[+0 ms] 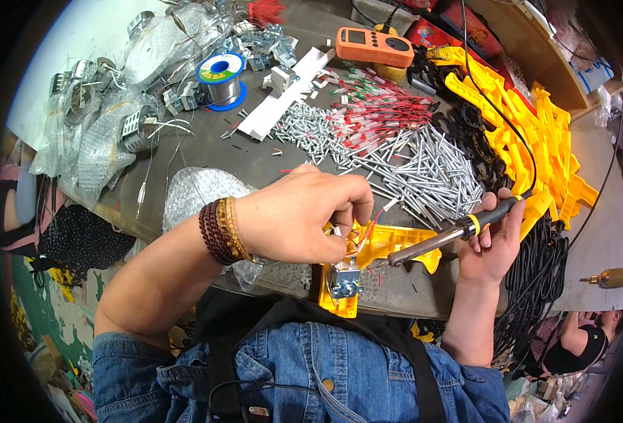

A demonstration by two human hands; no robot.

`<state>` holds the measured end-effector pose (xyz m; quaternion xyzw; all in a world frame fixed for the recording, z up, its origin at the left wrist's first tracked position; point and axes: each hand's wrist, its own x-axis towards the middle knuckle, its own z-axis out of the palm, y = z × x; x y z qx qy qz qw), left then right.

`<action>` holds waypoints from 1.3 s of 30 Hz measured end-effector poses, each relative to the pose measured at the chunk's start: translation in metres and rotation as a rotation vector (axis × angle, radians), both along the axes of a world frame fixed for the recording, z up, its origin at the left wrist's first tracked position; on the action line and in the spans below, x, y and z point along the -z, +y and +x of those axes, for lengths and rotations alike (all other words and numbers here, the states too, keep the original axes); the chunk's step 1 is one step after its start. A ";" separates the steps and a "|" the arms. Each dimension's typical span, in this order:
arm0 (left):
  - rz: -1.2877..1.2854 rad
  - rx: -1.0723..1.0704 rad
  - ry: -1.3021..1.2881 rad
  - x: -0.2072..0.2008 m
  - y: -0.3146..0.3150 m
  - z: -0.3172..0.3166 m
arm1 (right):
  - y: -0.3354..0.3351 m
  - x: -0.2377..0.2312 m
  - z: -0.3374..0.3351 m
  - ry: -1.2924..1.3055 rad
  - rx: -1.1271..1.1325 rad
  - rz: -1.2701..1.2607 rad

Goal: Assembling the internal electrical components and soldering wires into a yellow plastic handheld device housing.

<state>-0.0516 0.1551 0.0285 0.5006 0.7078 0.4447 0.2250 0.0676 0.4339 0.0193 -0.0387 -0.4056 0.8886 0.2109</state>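
A yellow plastic half-shell lies in front of me at the table's near edge, with a small metal box-shaped part seated in its lower end. Over that part my left hand is closed, thumb and fingers pinched together; what they hold is hidden, though thin red and white wires show beside the fingertips. My right hand grips a soldering iron by its black handle with a yellow ring. The iron's metal barrel points left across the shell, its front end close to the wires.
Beyond my hands lie heaps of screws, red-wired components and yellow shells. A solder spool, white channel strip and orange meter stand further back. Black cables hang at right; the iron's cord arches above.
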 end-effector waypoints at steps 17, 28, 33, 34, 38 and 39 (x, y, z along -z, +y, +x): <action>0.025 -0.002 0.016 0.003 0.000 -0.001 | -0.003 0.003 -0.001 -0.018 -0.039 -0.019; 0.010 0.001 -0.026 0.002 0.001 -0.001 | -0.004 0.001 0.000 -0.027 -0.025 0.010; 0.016 -0.009 0.004 0.001 0.000 0.000 | -0.004 0.003 0.000 0.002 -0.063 0.037; 0.016 -0.009 0.005 0.001 0.000 0.000 | -0.004 0.003 0.000 0.003 -0.063 0.037; 0.006 -0.001 -0.017 0.000 0.000 -0.001 | -0.004 0.002 0.000 -0.015 -0.039 0.007; -0.003 -0.001 -0.021 0.000 0.000 -0.001 | -0.004 0.002 0.000 -0.012 -0.041 0.010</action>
